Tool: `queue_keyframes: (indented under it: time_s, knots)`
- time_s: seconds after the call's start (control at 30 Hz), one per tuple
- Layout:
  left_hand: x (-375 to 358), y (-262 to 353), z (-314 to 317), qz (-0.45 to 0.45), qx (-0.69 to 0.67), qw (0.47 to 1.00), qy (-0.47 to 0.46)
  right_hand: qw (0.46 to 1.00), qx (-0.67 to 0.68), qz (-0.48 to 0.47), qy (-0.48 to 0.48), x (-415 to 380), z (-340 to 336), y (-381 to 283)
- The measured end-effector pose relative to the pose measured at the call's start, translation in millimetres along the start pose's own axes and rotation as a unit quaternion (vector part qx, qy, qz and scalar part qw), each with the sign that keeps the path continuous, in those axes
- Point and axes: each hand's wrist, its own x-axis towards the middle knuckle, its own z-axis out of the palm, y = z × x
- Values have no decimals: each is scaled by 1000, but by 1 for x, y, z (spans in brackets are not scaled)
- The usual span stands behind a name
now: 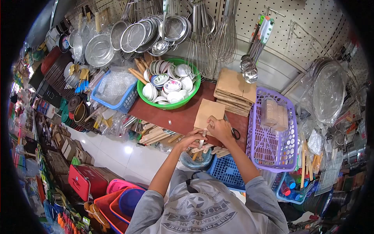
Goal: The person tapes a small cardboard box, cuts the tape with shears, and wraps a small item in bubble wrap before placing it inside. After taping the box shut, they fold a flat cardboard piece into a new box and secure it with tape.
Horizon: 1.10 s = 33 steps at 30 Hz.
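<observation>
A brown cardboard piece [210, 111] lies on the dark red shelf, close to its front edge. My left hand [191, 140] is at the lower left of the cardboard, its fingers closed around a narrow pale strip [202, 139]. At the cardboard's lower right, my right hand [219, 127] is closed in a pinch near the upper end of the strip; what it grips is too small to make out. Dark scissor handles [235, 133] show just right of my right hand.
A green basin [144, 99] of small bowls stands left of the cardboard, beside a blue basket [125, 102]. Stacked cardboard [235, 86] and a purple basket [253, 156] are at the right. Whisks [200, 43] and ladles [250, 74] hang above the shelf.
</observation>
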Motion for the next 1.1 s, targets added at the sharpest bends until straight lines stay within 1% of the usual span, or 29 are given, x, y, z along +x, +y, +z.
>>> queue_keyframes:
  time_s: [0.07, 0.17, 0.27, 0.33, 0.47, 0.67, 0.73, 0.87, 1.1]
  knots:
    - [1, -1, -1, 1, 1, 1000, -4, 1000, -5, -8, -12, -10, -14, -9]
    - [-2, -1, 0, 5, 0, 1000, -2, 991, -35, -123, 36, -25, -11, -3]
    - [-5, 2, 3, 6, -13, 1000, -7, 990, -52, -126, 20, -34, -6, 2]
    - [-13, 11, 9, 6, -24, 1000, -13, 988, -63, -139, 36, -36, 1, 10]
    - [-11, 6, 6, -5, -25, 1000, -10, 981, -82, -159, 71, -37, 8, 16]
    - [-4, -1, 1, -4, -32, 999, -9, 977, -82, -172, 97, -39, 12, 20]
    - [-6, 4, 1, -8, -21, 1000, -12, 977, -76, -169, 103, -40, 13, 21]
    - [-9, 8, 3, -3, -43, 999, -23, 975, -70, -172, 122, -41, 18, 22]
    - [-9, 9, 4, -9, -54, 998, -28, 980, -49, -151, 116, -46, 18, 17]
